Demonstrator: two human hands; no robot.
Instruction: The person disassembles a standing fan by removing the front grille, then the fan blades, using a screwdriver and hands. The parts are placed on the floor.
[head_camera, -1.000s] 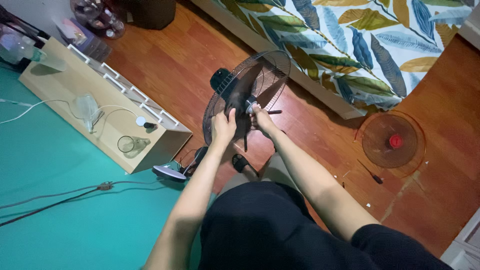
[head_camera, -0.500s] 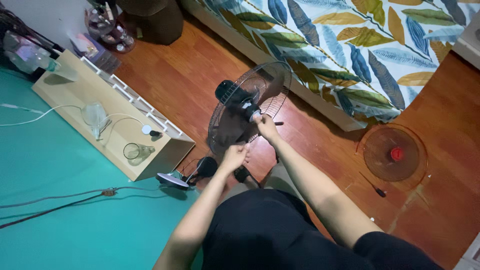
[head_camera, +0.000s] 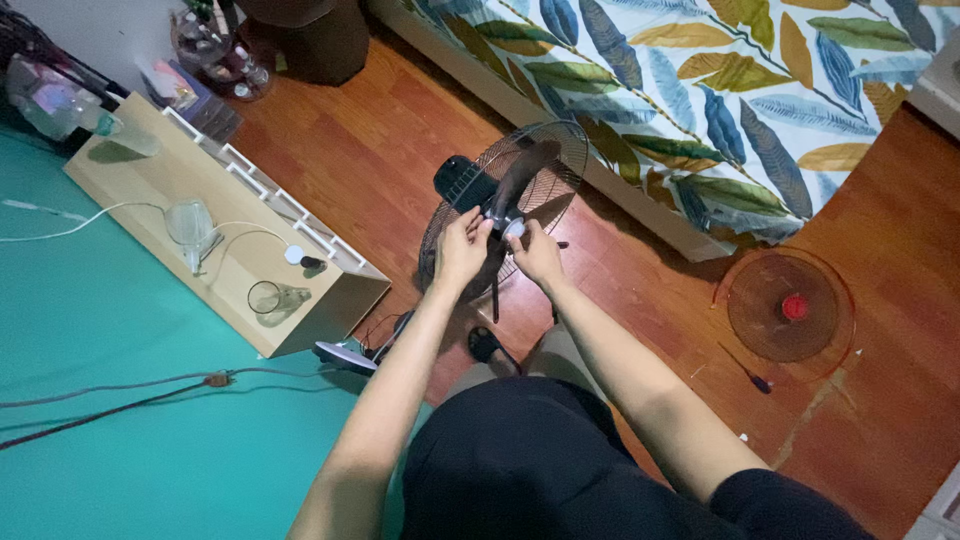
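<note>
Standing fan (head_camera: 505, 200) upright on wooden floor (head_camera: 370, 130), beside bed (head_camera: 700, 90). Left hand (head_camera: 462, 247) holds dark blade (head_camera: 520, 175), fingers curled on its lower part. Right hand (head_camera: 537, 252) at hub, fingers pinching small white cap (head_camera: 514, 228). Removed front grille (head_camera: 790, 305) lies flat, well apart; screwdriver (head_camera: 745, 369) near it.
</note>
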